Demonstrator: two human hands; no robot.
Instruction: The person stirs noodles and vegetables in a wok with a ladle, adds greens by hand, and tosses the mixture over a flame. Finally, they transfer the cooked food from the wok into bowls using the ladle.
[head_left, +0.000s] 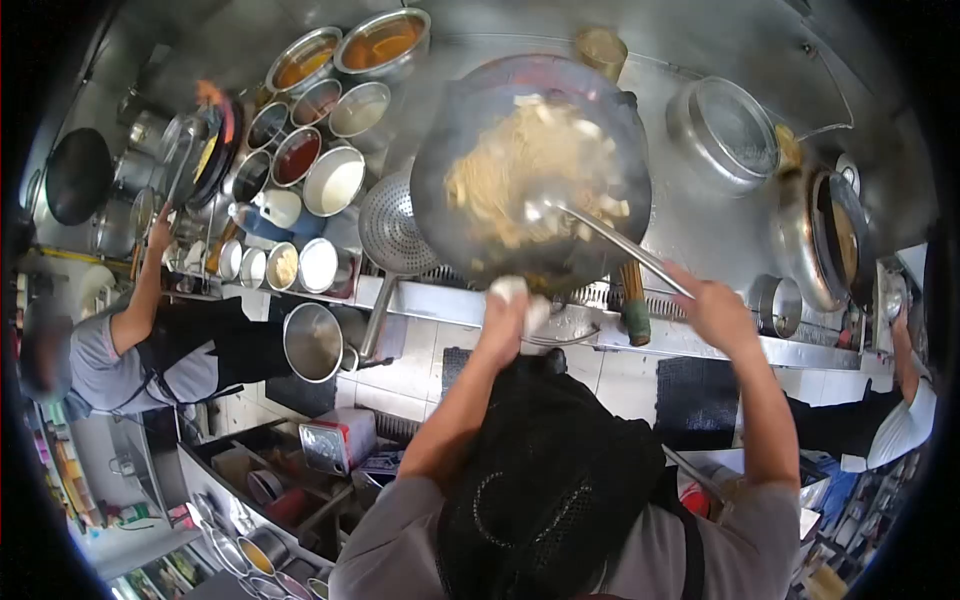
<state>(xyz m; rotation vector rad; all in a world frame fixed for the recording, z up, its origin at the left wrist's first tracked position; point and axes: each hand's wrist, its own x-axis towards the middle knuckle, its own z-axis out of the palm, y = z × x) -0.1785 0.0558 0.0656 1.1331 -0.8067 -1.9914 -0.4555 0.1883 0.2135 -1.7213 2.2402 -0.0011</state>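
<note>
A large dark wok sits over the stove, with steaming noodles and pale pieces in it. My left hand is closed round a white cloth at the wok's near edge. In my right hand is the handle of a metal ladle, which slants to the left. The ladle's bowl rests among the noodles near the middle of the wok. Beside the wok on the left lies a perforated strainer, its handle toward me.
Sauce pots and bowls crowd the left of the counter. A lidded pot and a bamboo brush are on the right. One co-worker cooks at the far left; another stands at the far right.
</note>
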